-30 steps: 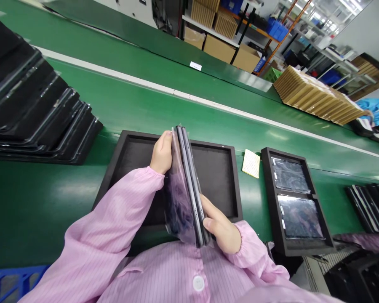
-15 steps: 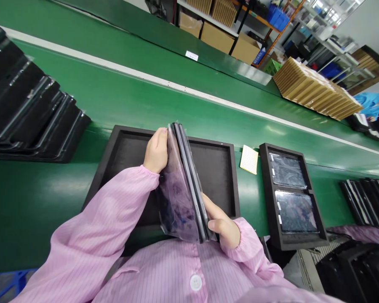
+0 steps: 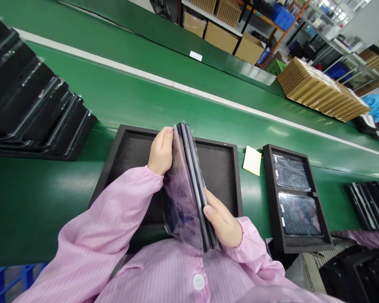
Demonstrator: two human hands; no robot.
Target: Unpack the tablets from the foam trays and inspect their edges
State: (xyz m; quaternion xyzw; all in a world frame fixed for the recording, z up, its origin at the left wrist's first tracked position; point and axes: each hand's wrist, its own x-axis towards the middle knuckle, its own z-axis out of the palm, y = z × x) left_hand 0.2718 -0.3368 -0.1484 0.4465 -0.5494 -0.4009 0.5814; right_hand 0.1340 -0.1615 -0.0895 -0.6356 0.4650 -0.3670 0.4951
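Two slim tablets [image 3: 193,179] in clear plastic film stand on edge, side by side, between my hands. My left hand [image 3: 161,150] is closed on their upper left end, with the fingertips hidden behind the film. Lower down, my right hand [image 3: 222,221] grips the right side, its thumb on the near edge. The loose film [image 3: 181,210] hangs over the broad left face. Beneath and behind the tablets lies a black tray [image 3: 132,162] with a raised rim, partly covered by my arms.
Wrapped dark tablets lean in a row [image 3: 34,105] at left. To the right are a yellow label sheet [image 3: 252,160] and a black two-compartment tray [image 3: 273,210] holding two film-covered tablets. More dark slabs [image 3: 369,204] stand at far right. Cardboard pieces [image 3: 322,90] line the back of the green bench.
The whole view has shifted slightly. The tablets' near end sits a little lower, and my right hand's thumb lies farther up their edge. Both hands still hold them.
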